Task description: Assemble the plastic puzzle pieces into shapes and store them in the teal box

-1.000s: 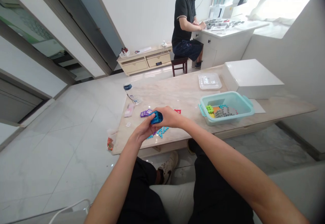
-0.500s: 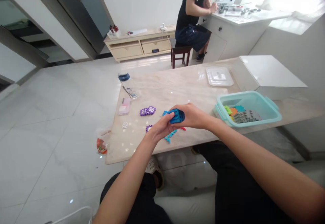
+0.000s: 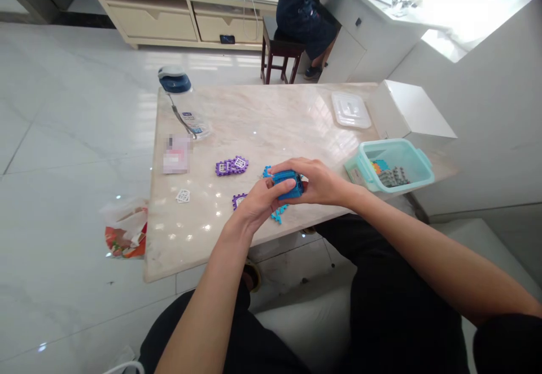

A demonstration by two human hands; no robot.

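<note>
Both hands meet over the near edge of the marble table (image 3: pixel 262 120). My left hand (image 3: pixel 256 201) and my right hand (image 3: pixel 319 182) are closed together on a small blue block assembly (image 3: pixel 288 185) made of snap-together tiles. Under them lie loose light-blue tiles (image 3: pixel 278 214) and a purple tile (image 3: pixel 237 199). A joined purple pair of tiles (image 3: pixel 231 165) lies a little farther left on the table. A teal tub (image 3: pixel 406 156) with several coloured and grey tiles stands to the right of my right hand.
A clear lid (image 3: pixel 350 109) and a white box (image 3: pixel 412 115) sit at the table's far right. A blue cap (image 3: pixel 174 79), a lanyard badge (image 3: pixel 192 124), a pink card (image 3: pixel 175 156) and a small white tile (image 3: pixel 183 195) lie left. A snack bag (image 3: pixel 126 233) is on the floor. Another person (image 3: pixel 307 7) sits on a stool beyond.
The view has tipped down and nearer to the table. Both hands stay closed on the blue block assembly, which has turned slightly between the fingers.
</note>
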